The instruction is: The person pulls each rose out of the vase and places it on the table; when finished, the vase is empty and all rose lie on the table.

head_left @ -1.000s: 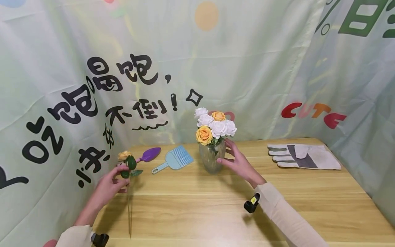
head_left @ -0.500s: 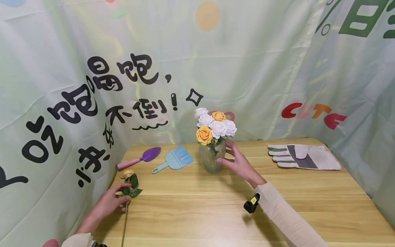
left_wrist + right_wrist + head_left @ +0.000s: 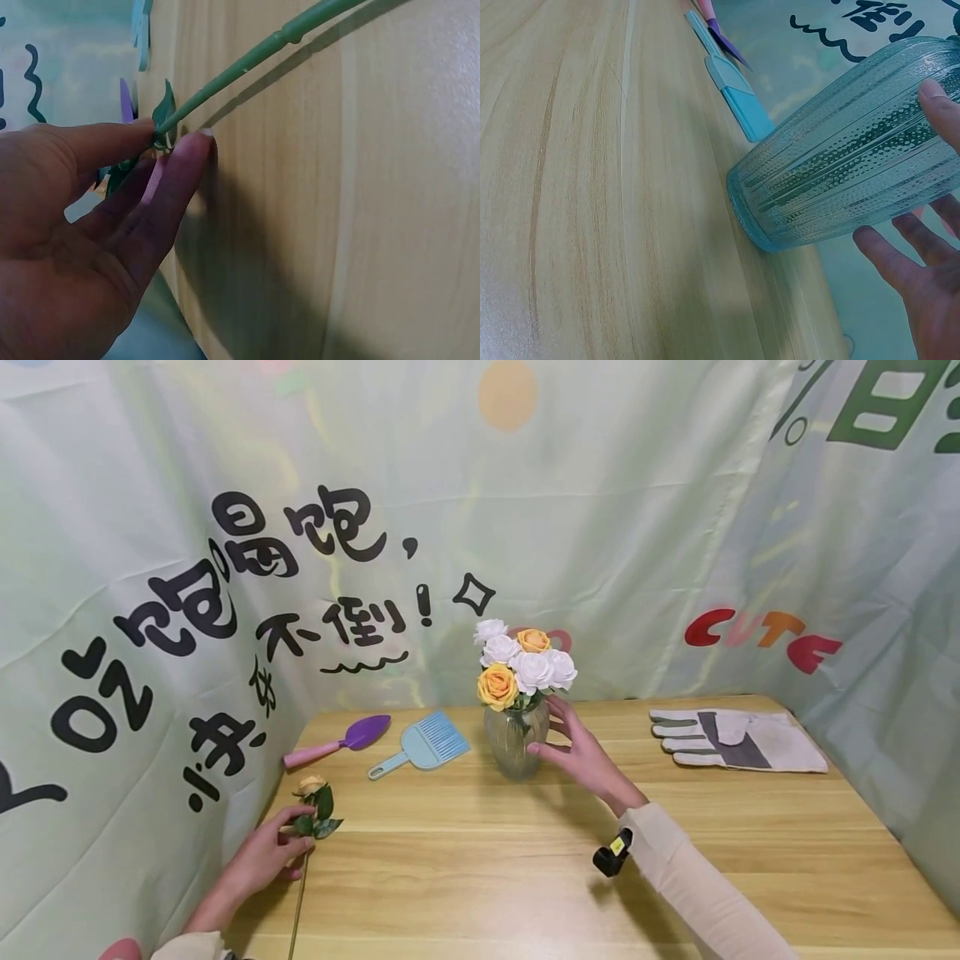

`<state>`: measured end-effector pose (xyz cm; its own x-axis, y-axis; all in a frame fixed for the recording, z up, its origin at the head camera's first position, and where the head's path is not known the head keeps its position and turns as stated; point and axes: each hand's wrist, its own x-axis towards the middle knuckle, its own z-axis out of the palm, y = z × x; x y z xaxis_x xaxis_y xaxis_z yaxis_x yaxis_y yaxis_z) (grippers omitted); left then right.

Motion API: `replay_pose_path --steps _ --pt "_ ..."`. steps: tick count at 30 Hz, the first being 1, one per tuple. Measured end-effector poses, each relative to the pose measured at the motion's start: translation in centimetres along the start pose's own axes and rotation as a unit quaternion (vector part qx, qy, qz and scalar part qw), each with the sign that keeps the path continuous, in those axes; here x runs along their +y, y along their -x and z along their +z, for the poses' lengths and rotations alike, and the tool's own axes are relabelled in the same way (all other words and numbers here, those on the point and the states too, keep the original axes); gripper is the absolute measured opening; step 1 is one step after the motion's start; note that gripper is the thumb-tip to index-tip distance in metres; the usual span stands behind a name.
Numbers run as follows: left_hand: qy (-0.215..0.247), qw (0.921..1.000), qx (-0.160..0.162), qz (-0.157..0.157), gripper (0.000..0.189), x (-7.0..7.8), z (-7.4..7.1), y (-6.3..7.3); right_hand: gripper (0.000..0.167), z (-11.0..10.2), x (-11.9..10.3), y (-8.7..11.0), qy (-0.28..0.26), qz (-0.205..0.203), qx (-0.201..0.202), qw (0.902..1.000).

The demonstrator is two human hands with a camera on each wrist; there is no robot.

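Note:
My left hand [image 3: 258, 853] pinches the stem of a single yellow rose [image 3: 310, 786] near its leaves, at the table's left side. In the left wrist view, thumb and fingertips meet on the green stem [image 3: 240, 67], which slants away over the tabletop; the bloom is mostly hidden behind the hand. A ribbed glass vase [image 3: 510, 747] stands upright at the back middle, filled with white and orange-yellow roses [image 3: 532, 670]. My right hand [image 3: 581, 756] holds the vase from its right side, thumb on the front of the glass [image 3: 832, 165] and fingers bent along the far side.
A purple trowel [image 3: 366, 732] with a pink handle and a light blue dustpan [image 3: 427, 743] lie at the back left. At the back right is a white and grey work glove [image 3: 738, 741]. Printed cloth [image 3: 600, 527] hangs behind the wooden table [image 3: 525, 877].
My left hand has come down and nearer with the rose, so the trowel's pink handle now shows in full. The right hand and vase stay in place.

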<state>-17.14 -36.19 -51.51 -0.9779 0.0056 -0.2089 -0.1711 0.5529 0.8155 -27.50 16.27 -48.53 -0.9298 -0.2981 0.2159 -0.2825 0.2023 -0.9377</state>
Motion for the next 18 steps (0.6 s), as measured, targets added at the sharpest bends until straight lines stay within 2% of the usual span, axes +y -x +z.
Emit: replay_pose_path --steps 3,9,14,16,18 --pt "-0.017 0.9996 0.005 0.019 0.051 0.2 -0.2 0.0 0.090 0.0 0.0 0.0 0.000 0.001 0.000 1.0000" --pt "-0.085 0.9941 0.034 0.059 0.051 0.7 -0.7 0.1 0.090 0.0 0.1 0.1 -0.002 -0.003 -0.002 1.0000" --pt "-0.092 0.9914 0.055 0.074 0.047 1.8 -1.5 0.0 0.090 0.0 0.1 0.1 -0.002 -0.005 -0.002 1.0000" --pt "-0.104 0.9876 0.073 0.093 0.044 2.4 -1.8 -0.2 0.091 0.0 0.1 0.1 -0.001 -0.005 -0.002 1.0000" --pt "-0.137 0.9787 0.099 0.116 0.041 3.2 -2.0 -0.4 0.091 0.0 0.1 0.0 0.000 -0.005 -0.003 1.0000"
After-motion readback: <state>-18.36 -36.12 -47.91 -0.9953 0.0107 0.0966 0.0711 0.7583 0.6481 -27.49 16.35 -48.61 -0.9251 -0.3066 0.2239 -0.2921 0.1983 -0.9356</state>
